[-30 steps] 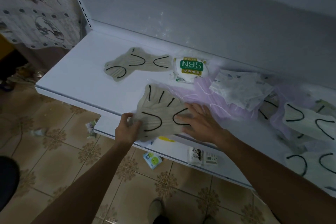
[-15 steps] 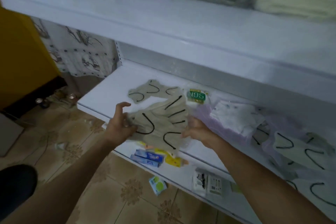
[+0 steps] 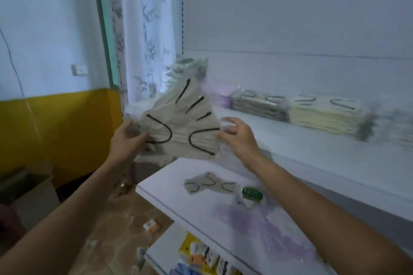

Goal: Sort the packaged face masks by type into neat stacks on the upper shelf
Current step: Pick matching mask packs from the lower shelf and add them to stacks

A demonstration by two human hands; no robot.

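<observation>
The left hand (image 3: 127,138) grips the bundle (image 3: 181,127), a fan of beige masks with black ear loops in clear wrap, by its left corner, thumb on the front face. The right hand (image 3: 237,138) is at the bundle's right edge with its fingers (image 3: 225,133) bent toward the wrap. Motion blur hides whether they pinch the edge or only touch it, so that grip cannot be told. The bundle is held up in the air, tilted, in front of the left end of the upper shelf (image 3: 301,143) and above the near corner of the middle shelf (image 3: 169,185), resting on neither.

On the upper shelf several stacks stand in a row along the back. A purple stack (image 3: 218,96) is just right of the bundle, then a grey stack (image 3: 259,105) with dark loops on top, and a cream stack (image 3: 324,116) touching it. Further right the view is too smeared to read. A pale green and white stack (image 3: 185,67) shows partly behind the bundle's top.

On the middle shelf lie loose beige masks (image 3: 207,185), a green N95 pack (image 3: 252,194) just beside them, and a spread of purple masks (image 3: 257,221) nearer the person. The lower shelf (image 3: 163,250) carries small packs (image 3: 201,252) in yellow, orange and white. A few more packs lie on the floor (image 3: 116,225). To the left hang a patterned curtain (image 3: 143,29) and a yellow panel (image 3: 55,129) under a wall switch (image 3: 79,69)
</observation>
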